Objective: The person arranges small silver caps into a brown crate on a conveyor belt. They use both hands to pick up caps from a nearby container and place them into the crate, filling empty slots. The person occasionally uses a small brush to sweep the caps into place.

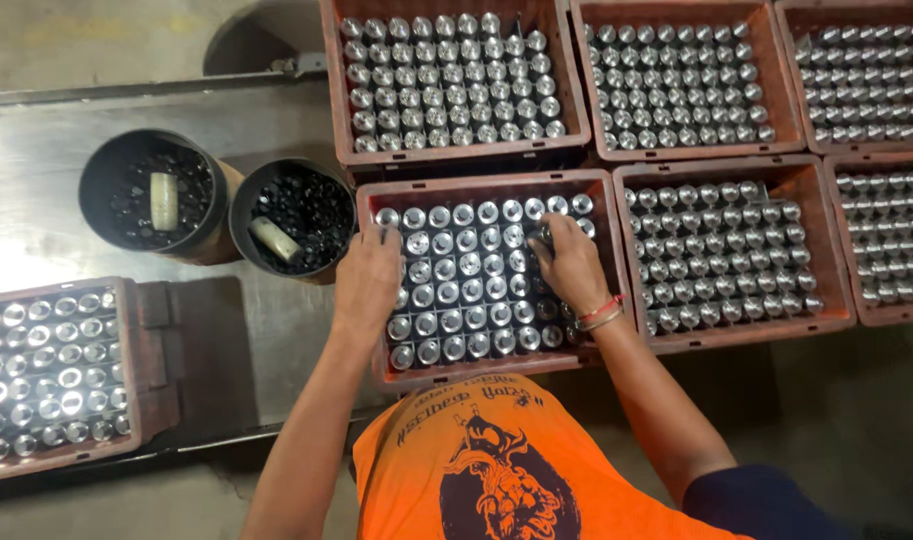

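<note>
Nearest to me: my orange printed shirt [477,460], with both forearms reaching forward over the red plastic crate [372,200] directly in front.

Left hand [369,283]: palm down on the crate's left columns, fingers spread loosely over the tops of the metal cylinders [472,265]. I cannot tell whether it grips one.

Right hand [572,265]: on the crate's right side, red and metal bangles at the wrist. Fingers are curled at the upper right rows, around what looks like 1 dark cylinder [544,237]; a closed grasp is not clear from this angle.

This crate: cylinders stand upright in tight rows, about 8 across in the top row and roughly 7 rows deep; my hands cover some, so there is no exact count.

Left of me, near: 1 more red crate [127,300] of the same shiny cylinders, cut by the frame edge, sitting on a steel bench [37,200].

Beyond it on the bench: 2 round black tubs, left tub [92,175] and right tub [239,210], touching or nearly so. Each holds dark small parts and 1 pale cylindrical piece lying on top.

Right of my crate: 1 full crate [627,175], then 1 crate partly out of view [837,170].

Far row: 3 filled crates, left [332,80], middle [582,80] and right [787,70], the last one cropped.

Crates in view: 7 total.
</note>
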The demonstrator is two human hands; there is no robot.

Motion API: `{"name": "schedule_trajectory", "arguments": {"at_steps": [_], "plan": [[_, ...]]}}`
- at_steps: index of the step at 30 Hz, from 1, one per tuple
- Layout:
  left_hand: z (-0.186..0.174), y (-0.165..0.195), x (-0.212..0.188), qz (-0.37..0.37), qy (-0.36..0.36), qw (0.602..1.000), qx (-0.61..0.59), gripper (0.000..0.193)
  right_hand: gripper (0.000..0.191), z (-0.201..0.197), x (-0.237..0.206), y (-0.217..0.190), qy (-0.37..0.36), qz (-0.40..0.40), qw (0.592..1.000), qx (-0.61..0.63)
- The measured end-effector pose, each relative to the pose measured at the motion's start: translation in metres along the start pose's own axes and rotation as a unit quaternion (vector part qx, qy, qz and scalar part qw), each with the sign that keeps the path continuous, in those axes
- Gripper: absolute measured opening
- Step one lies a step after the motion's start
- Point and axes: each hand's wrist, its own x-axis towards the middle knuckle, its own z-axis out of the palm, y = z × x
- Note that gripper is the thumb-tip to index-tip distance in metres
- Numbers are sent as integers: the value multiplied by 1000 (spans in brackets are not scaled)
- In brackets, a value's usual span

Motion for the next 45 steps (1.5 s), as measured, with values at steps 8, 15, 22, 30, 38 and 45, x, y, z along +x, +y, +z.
{"name": "schedule_trajectory", "arguments": {"at_steps": [8,15,22,30,38,45], "plan": [[9,17,10,24,17,998,-59,21,36,-37,10,-6,-11,-17,1000,-15],[42,61,20,-3,-5,999,34,37,24,-31,-5,21,-13,8,999,51],[73,80,13,-59,7,989,139,38,28,-53,-2,53,91,-30,993,-65],[65,79,8,-37,65,996,46,24,28,-14,4,37,-15,14,998,-52],[29,63,24,-329,45,713,-618,40,30,-53,-16,42,-60,28,989,-136],[25,95,25,-104,-48,984,-136,61,30,-51,-13,55,-96,65,969,-218]]}}
